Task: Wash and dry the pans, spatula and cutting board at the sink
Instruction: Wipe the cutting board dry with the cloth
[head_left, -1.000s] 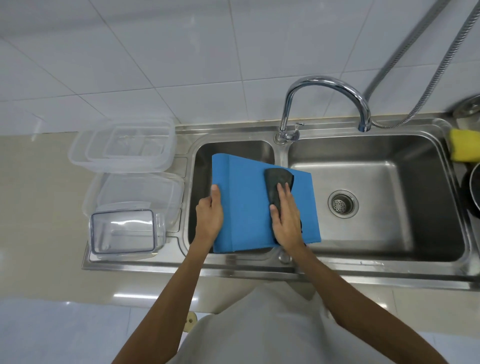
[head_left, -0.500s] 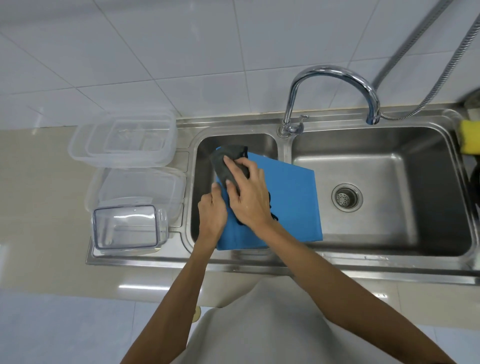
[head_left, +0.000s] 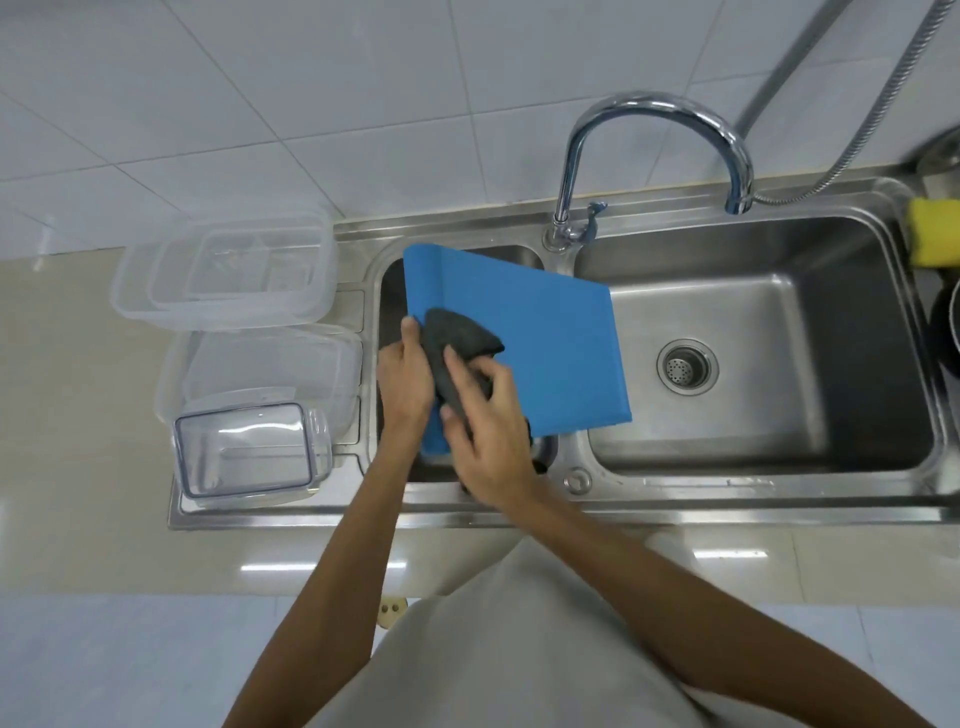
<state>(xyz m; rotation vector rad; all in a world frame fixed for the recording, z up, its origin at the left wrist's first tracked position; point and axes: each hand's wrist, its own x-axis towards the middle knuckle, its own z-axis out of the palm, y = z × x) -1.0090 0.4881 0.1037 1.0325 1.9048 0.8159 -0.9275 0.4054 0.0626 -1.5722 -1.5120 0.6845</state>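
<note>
Steel double sink (head_left: 727, 500). Blue cutting board (head_left: 550, 332), plain and rectangular, sat tilted over the small left basin, its right edge overhanging the divider. Left hand (head_left: 405, 382) gripped its left edge. Right hand (head_left: 491, 447), fingers curled, held a dark grey cloth (head_left: 460, 338) against the board's face.

A beige countertop (head_left: 78, 395) carries a stainless sink unit (head_left: 727, 501) with a small left basin (head_left: 392, 291) and a wide right basin (head_left: 779, 332); on its left drainboard (head_left: 349, 312) stand clear plastic containers: nested ones (head_left: 223, 275) at the far left corner, a larger one (head_left: 270, 364) nearer, a small clear box (head_left: 244, 449) at the near left corner; a yellow sponge (head_left: 932, 234) sits at the far right corner; a blue cutting board (head_left: 545, 332) spans the left basin, reaching past the divider (head_left: 571, 452); whether it rests on the rim cannot be told.
</note>
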